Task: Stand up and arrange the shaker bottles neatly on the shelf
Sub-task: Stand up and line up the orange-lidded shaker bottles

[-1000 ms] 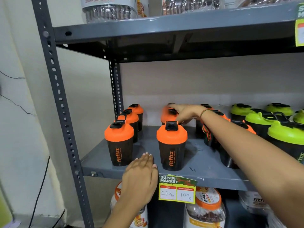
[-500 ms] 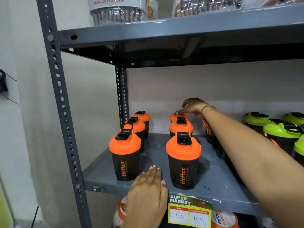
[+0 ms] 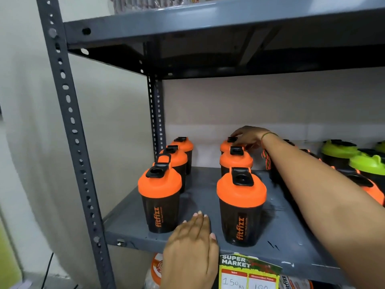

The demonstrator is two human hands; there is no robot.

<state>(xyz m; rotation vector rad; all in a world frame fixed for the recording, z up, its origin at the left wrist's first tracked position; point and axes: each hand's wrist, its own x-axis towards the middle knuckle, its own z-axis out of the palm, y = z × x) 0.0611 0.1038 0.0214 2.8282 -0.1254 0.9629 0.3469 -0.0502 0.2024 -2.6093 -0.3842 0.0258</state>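
Observation:
Black shaker bottles with orange lids stand upright in two rows on the grey shelf [image 3: 200, 188]. The left row's front bottle [image 3: 160, 197] has two more behind it. The right row has a front bottle [image 3: 241, 207], a middle one [image 3: 235, 160] and a rear one [image 3: 228, 143]. My right hand [image 3: 249, 137] reaches to the back, fingertips resting on the rear bottle's lid. My left hand [image 3: 192, 245] lies flat on the shelf's front edge between the two front bottles, holding nothing. My right forearm hides further orange-lidded bottles [image 3: 373, 189].
Green-lidded shakers [image 3: 338, 149] stand at the right. The upper shelf [image 3: 208, 24] overhangs closely. A perforated steel upright [image 3: 70, 132] frames the left side. A price tag [image 3: 249, 272] hangs from the shelf front, with jars below.
The view has moved closer and lower. My right hand has settled onto the rear bottle's lid. My left hand stays on the shelf edge.

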